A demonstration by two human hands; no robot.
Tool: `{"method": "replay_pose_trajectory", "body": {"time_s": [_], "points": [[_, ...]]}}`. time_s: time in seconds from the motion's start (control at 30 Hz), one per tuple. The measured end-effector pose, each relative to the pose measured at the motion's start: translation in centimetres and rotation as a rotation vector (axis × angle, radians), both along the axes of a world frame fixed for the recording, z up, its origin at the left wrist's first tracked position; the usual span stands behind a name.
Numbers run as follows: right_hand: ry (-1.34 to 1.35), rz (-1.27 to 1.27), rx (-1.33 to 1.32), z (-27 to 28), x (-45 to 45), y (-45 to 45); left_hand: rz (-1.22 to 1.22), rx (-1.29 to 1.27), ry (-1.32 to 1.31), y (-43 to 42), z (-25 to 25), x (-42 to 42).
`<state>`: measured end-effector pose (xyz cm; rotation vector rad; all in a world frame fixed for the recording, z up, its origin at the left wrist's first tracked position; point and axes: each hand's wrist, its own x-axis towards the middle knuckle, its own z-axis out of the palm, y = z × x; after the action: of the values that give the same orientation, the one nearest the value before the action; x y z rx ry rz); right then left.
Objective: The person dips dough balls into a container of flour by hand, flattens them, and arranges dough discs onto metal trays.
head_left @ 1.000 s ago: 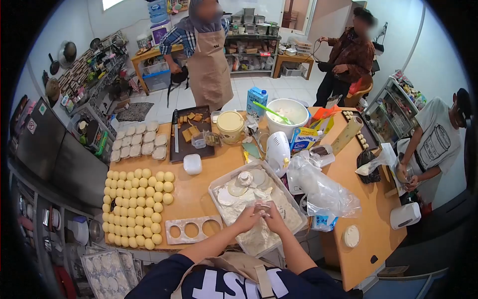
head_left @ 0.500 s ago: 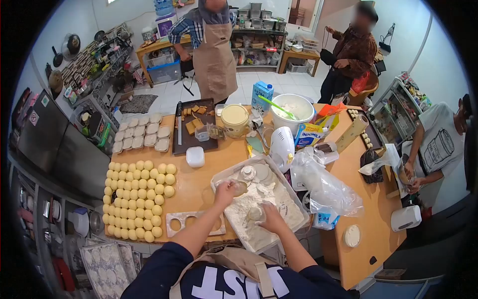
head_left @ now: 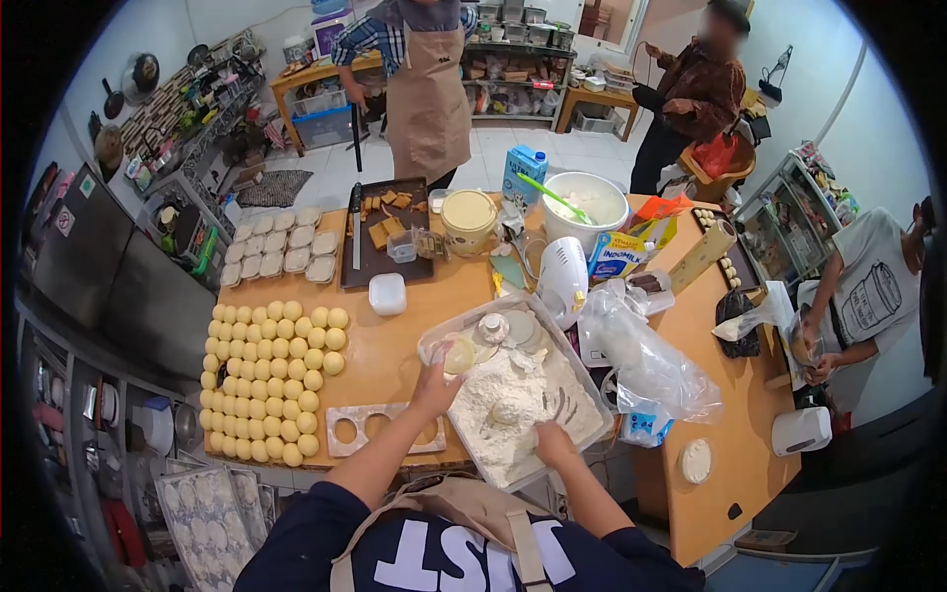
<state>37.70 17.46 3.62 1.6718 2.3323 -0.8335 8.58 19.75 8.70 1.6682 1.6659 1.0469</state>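
Observation:
A large tray (head_left: pixel 589 434) of white flour stands in front of me on the wooden table. Over its left side, my left hand (head_left: pixel 437 387) holds a flat, pale round piece (head_left: pixel 458 356). My right hand (head_left: pixel 556 444) is down at the flour near the tray's right front, its fingers curled; whatever they hold, if anything, is hidden. A round, flour-covered piece (head_left: pixel 505 412) lies in the flour between my hands. Pale discs (head_left: pixel 526 331) and a small white knobbed item (head_left: pixel 492 328) sit at the tray's back.
Rows of yellow dough balls (head_left: pixel 271 380) and a board with round holes (head_left: pixel 340 446) are at left. A white mixer (head_left: pixel 562 282), a cream tub (head_left: pixel 586 203) and a plastic bag (head_left: pixel 641 355) stand beyond the tray. A co-worker (head_left: pixel 868 296) holds a bowl at right; two people stand behind.
My hands have parted from their earlier joined position over the tray. The left moved left with the flat piece; the right let go of the round piece, now lying in the flour.

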Motion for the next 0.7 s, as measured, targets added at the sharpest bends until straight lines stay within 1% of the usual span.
{"method": "replay_pose_trajectory", "body": {"time_s": [0.03, 0.1, 0.2, 0.3, 0.33, 0.4, 0.5, 0.6, 0.63, 0.7], "points": [[0.168, -0.046, -0.073, 0.4, 0.2, 0.5, 0.011, 0.016, 0.037, -0.9, -0.3, -0.2], [0.504, -0.137, -0.225, 2.7, -0.2, 2.1, 0.033, 0.046, 0.111, -2.6, -0.9, -0.6], [0.642, -0.118, -0.100, 4.7, -1.6, 3.8, 0.039, 0.047, 0.094, -4.4, 0.9, -0.7], [0.517, -0.191, 0.178, -0.1, -3.4, 4.9, 0.068, 0.118, 0.065, -5.0, 1.8, -0.6], [0.403, -0.080, 0.202, 0.3, -4.5, 4.1, 0.076, 0.138, 0.068, -5.3, 2.0, -0.7], [0.170, 0.137, 0.251, 3.7, -7.3, 1.9, 0.086, 0.179, 0.072, -5.7, 2.3, -1.0], [-0.062, 0.414, 0.117, 6.4, -8.5, 0.0, 0.098, 0.235, 0.099, -6.7, 2.3, -1.9], [0.045, 0.267, 0.106, 5.8, -5.4, 0.0, 0.127, 0.191, 0.065, -8.1, 1.5, -2.8], [0.113, 0.180, 0.167, 5.0, -3.6, 0.6, 0.127, 0.187, 0.082, -8.6, 1.4, -3.0], [-0.046, 0.064, 0.049, 7.4, -1.0, 2.3, 0.126, 0.174, 0.117, -9.6, 1.3, -3.3]]}}
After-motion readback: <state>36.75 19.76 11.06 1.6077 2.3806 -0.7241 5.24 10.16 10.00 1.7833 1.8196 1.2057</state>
